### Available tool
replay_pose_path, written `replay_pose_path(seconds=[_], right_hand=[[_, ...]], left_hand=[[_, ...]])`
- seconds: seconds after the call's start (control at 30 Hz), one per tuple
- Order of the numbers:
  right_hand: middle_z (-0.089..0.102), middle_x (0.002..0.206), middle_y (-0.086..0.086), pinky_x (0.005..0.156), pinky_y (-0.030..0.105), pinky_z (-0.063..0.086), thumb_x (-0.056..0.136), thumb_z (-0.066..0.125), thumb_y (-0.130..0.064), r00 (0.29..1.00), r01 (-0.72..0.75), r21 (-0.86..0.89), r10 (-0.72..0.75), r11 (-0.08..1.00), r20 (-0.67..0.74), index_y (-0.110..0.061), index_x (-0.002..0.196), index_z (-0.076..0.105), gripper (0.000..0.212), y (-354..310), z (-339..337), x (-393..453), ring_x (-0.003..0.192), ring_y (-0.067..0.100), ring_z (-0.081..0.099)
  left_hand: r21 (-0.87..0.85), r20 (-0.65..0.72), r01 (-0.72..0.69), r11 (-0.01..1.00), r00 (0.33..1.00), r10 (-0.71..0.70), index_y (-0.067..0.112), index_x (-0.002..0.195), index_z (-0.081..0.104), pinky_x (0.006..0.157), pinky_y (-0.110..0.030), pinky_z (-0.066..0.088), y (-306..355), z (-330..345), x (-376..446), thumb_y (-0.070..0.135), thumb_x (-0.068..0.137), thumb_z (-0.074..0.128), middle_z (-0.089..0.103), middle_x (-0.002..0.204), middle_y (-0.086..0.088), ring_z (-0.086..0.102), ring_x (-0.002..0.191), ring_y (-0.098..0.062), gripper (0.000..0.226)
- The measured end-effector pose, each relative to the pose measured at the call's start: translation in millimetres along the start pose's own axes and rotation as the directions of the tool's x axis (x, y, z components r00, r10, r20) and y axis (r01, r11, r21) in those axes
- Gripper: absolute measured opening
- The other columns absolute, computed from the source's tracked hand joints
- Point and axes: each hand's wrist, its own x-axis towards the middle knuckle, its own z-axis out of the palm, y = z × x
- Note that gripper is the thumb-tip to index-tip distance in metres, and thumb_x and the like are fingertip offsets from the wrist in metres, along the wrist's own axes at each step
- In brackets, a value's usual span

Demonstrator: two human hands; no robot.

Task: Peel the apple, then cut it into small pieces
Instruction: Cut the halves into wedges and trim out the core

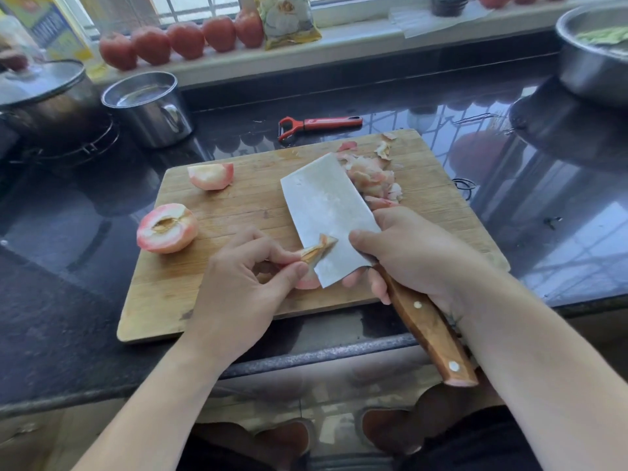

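Observation:
A wooden cutting board (238, 300) lies on the dark counter. My right hand (418, 256) grips a cleaver (326, 205) by its wooden handle, thumb on the flat of the blade. My left hand (244, 280) pinches a peeled apple quarter (307, 280) against the blade's lower edge, with the core piece (317, 251) lifted onto the blade. A peeled apple half (167, 228) with its core showing rests at the board's left edge. Another quarter (211, 176) lies at the far left of the board. A heap of peels (372, 180) sits behind the blade.
A red peeler (319, 124) lies just beyond the board. A steel mug (149, 107) and a lidded pot (44, 93) stand at the back left, a steel bowl (591, 62) at the back right. Several tomatoes (185, 40) line the windowsill. The counter edge runs near my forearms.

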Motion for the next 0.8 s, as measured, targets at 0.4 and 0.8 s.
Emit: replay_pose_path(seconds=[0.4,0.8], right_hand=[[0.075,0.080,0.021,0.045,0.027,0.046,0.102,0.045,-0.017,0.999,-0.035,0.079,0.037,0.996,-0.024,-0.011,0.111,0.058,0.017,-6,6,5,0.042,0.014,0.054],[0.057,0.050,0.008,0.046,0.029,0.047,0.099,0.048,-0.018,0.995,-0.067,0.045,0.071,0.997,-0.077,-0.011,0.108,0.058,0.015,-10,13,10,0.038,0.016,0.051]], left_hand=[[-0.015,0.007,-0.008,1.000,1.000,0.008,0.020,0.078,0.081,0.072,-0.021,0.047,2,-1,-1,0.009,0.080,0.085,0.065,0.082,0.004,0.063,0.081,-0.017,0.012],[-0.011,-0.035,-0.043,0.999,0.998,0.042,0.021,0.081,0.082,0.074,-0.029,0.051,-1,2,-2,0.008,0.080,0.085,0.066,0.082,0.006,0.065,0.083,-0.018,0.013]])
